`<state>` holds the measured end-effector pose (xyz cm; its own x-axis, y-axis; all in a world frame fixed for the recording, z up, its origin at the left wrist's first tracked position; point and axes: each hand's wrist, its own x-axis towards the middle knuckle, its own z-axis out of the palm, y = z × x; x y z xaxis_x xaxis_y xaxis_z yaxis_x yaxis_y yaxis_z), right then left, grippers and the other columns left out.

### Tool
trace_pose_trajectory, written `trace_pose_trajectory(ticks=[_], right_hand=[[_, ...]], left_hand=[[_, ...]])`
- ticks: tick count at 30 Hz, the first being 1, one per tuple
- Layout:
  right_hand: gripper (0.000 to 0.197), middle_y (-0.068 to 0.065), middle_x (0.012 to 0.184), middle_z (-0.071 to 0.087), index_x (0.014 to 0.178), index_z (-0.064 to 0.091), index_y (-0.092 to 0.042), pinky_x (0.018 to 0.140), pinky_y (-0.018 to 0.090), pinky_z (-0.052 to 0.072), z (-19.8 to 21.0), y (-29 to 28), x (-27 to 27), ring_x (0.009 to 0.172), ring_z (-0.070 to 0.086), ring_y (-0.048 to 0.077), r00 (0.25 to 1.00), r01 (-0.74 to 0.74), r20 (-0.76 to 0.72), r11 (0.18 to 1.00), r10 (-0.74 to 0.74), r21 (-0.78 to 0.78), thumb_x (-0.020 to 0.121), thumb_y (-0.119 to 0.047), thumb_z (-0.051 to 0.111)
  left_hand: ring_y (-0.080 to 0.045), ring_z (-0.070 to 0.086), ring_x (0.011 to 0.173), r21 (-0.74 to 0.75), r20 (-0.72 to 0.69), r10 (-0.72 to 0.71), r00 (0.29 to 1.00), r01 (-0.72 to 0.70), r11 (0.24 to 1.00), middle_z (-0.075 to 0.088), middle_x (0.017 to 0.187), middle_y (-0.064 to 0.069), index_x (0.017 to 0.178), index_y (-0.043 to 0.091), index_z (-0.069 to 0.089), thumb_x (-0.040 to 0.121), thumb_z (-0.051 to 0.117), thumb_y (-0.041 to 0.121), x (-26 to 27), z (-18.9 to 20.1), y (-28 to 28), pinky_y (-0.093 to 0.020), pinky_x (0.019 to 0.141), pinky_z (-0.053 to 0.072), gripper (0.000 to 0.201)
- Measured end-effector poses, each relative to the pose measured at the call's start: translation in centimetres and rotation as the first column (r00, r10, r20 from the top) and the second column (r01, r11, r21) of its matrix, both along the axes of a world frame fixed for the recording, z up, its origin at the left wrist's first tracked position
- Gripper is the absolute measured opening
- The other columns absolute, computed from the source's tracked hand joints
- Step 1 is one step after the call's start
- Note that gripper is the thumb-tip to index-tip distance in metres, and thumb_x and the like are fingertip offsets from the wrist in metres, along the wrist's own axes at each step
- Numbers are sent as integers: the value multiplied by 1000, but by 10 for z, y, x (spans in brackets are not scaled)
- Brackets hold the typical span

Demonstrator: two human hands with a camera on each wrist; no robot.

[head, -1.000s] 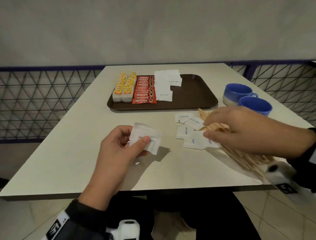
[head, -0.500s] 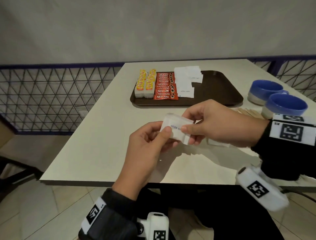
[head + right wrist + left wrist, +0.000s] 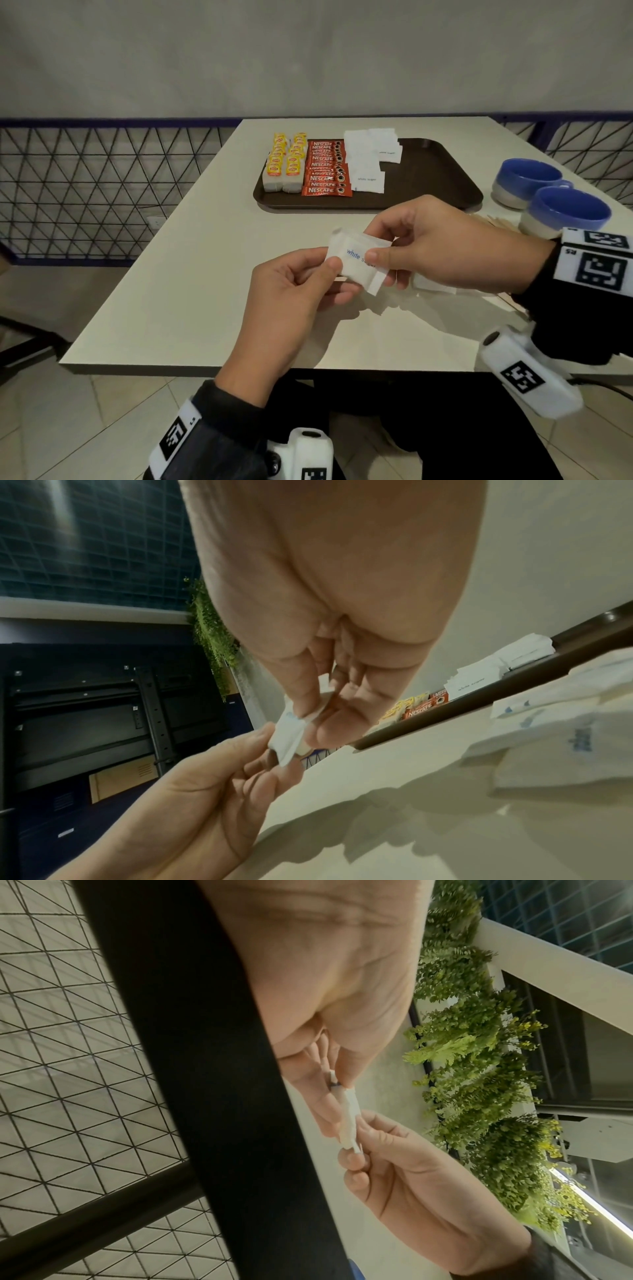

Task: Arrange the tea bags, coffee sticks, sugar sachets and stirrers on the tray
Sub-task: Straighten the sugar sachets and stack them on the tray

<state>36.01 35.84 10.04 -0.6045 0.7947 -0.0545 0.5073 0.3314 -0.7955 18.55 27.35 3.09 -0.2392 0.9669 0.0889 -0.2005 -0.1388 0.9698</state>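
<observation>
Fingers (image 3: 334, 265) of left hand (image 3: 291, 294) and right hand (image 3: 442, 246) curled, pinching small stack of white paper sugar sachets (image 3: 356, 262); held above beige table (image 3: 191, 274), near brown plastic tray (image 3: 442, 181).

Cream table (image 3: 191, 274) with tray (image 3: 442, 185), cups (image 3: 548, 195)

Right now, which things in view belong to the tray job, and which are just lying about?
Job: tray; tea bags; coffee sticks; sugar sachets on it; held sachets in left hand and right hand; stirrers.
Lying about: two blue cups.
</observation>
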Motion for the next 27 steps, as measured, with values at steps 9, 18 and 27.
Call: trace_pose_trajectory(ticks=[9, 18, 27], right_hand=[[15, 9, 73, 75, 94, 75, -10, 63, 36, 60, -3, 4, 0, 62, 70, 23, 999, 18, -29, 999, -19, -36, 96, -22, 67], [17, 12, 74, 75, 94, 77, -11, 64, 39, 63, 0, 7, 0, 62, 71, 26, 1000, -16, -5, 1000, 16, 13, 96, -26, 68], [14, 7, 72, 74, 92, 76, -14, 52, 19, 51, 57, 73, 16, 57, 63, 13, 954, -61, 297, 996, 41, 59, 94, -27, 70]], left_hand=[[-34, 68, 63, -42, 77, -5, 997, 8, 999, 72, 79, -32, 94, 4, 75, 95, 67, 15, 0, -4, 4, -53, 70, 58, 14], [-38, 70, 70, -53, 74, -35, 997, 39, 998, 72, 79, -30, 102, 1, 76, 92, 71, 10, 0, 1, 1, -47, 72, 58, 14], [-42, 63, 71, -66, 296, -18, 955, 40, 997, 68, 91, -37, 89, -1, 74, 74, 75, 7, 8, 6, 3, -62, 84, 58, 17]])
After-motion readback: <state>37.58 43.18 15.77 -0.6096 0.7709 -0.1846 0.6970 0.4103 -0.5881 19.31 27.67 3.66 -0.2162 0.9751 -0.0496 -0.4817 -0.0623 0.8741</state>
